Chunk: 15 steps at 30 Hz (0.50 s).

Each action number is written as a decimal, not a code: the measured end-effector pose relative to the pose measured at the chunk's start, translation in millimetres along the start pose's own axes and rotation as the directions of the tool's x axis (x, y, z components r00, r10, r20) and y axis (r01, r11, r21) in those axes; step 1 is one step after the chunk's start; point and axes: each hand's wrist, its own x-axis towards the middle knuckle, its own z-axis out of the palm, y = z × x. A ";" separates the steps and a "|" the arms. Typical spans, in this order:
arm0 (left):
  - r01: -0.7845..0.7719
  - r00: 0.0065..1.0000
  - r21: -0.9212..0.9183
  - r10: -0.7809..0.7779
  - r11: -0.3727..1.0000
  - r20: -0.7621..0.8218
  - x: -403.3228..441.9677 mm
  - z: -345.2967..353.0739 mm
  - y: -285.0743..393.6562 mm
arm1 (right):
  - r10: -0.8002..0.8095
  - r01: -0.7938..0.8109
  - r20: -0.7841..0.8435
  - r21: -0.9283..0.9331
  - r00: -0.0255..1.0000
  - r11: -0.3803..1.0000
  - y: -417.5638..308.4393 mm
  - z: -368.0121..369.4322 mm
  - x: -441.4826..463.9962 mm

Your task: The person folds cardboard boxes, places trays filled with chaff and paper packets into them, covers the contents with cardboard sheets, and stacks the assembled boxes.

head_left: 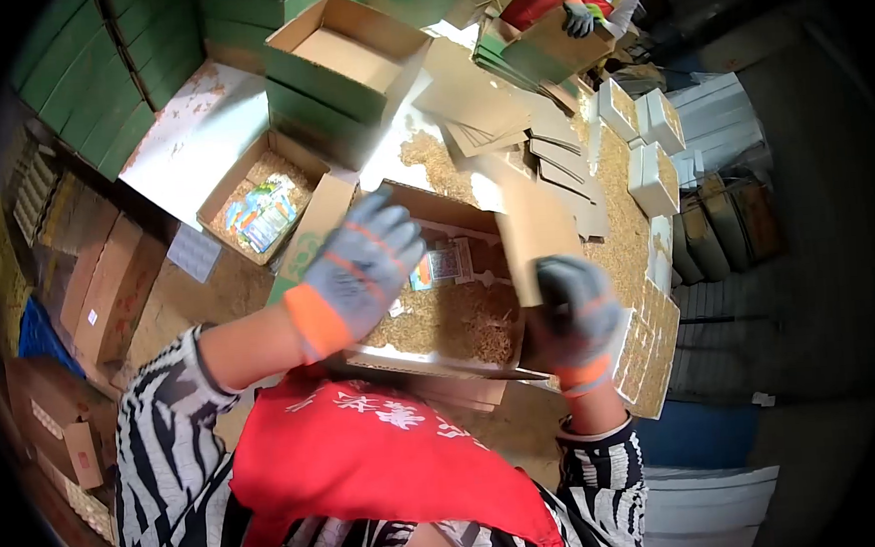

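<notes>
A cardboard box [443,356] stands before me, its bottom covered with loose tan husk-like filling [431,324]. Printed cards [445,265] lie on the filling near its far side. My left hand [369,260], in a grey glove with an orange cuff, lies over the box's left side, fingers stretched out. At the right side, my right hand [578,310] is closed around the lower edge of a brown cardboard sheet [540,222]. That hand is smeared by motion. Whether the sheet is a flap of the box or a loose piece, I cannot tell.
Left of the box is a smaller box [215,212] holding filling and a colourful packet [262,214]. Behind stands an open green box [328,120]. Flat cardboard sheets [472,96] and white blocks [655,180] lie to the right. Another person's gloved hand [578,16] touches a box.
</notes>
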 end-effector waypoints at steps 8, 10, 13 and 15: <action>0.271 0.799 -0.761 -0.579 0.590 -0.164 -13.5 11.3 8.9 | -0.086 -0.446 0.685 0.559 0.723 0.699 -39.3 85.0 -5.2; 0.275 0.807 -0.846 -0.588 0.457 -0.055 -15.0 10.8 7.3 | -0.174 -0.476 0.667 0.667 0.725 0.573 -40.5 73.9 -13.6; 0.299 0.795 -0.861 -0.606 0.411 -0.013 -18.6 18.3 4.7 | -0.021 -0.269 0.587 0.402 0.809 0.875 -19.0 31.4 -5.7; 0.315 0.778 -0.882 -0.628 0.351 0.028 -20.1 24.1 3.5 | 0.010 -0.079 0.579 0.095 0.815 0.992 -6.9 32.1 -11.3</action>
